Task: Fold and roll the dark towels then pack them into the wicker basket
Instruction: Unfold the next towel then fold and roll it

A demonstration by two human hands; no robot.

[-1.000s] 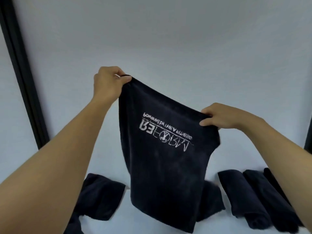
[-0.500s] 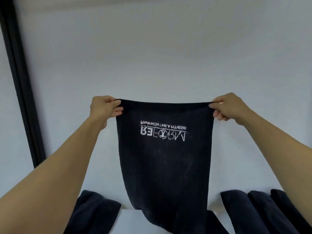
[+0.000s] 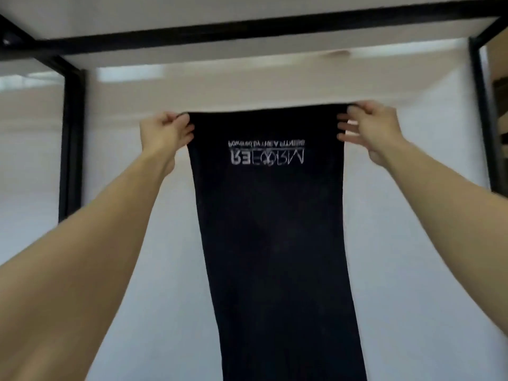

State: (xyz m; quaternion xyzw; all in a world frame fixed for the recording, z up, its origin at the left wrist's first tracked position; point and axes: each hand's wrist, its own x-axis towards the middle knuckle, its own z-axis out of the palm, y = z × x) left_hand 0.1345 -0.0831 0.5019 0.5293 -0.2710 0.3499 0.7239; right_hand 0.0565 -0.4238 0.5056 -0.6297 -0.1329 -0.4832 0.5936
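A dark towel (image 3: 277, 243) with upside-down white lettering hangs full length in front of me, stretched flat by its top edge. My left hand (image 3: 165, 133) pinches the top left corner. My right hand (image 3: 371, 127) pinches the top right corner, its lower fingers spread behind the cloth. The towel's lower end runs out of the bottom of the frame. The wicker basket and the other towels are out of view.
A white wall (image 3: 110, 243) fills the background. A black metal frame stands around it: a top bar (image 3: 247, 31), a left post (image 3: 72, 147) and a right post (image 3: 481, 119).
Both hands have lifted the towel higher and my view has tilted up. The rolled and loose towels on the table have dropped out of the frame; the frame's top bar is now visible.
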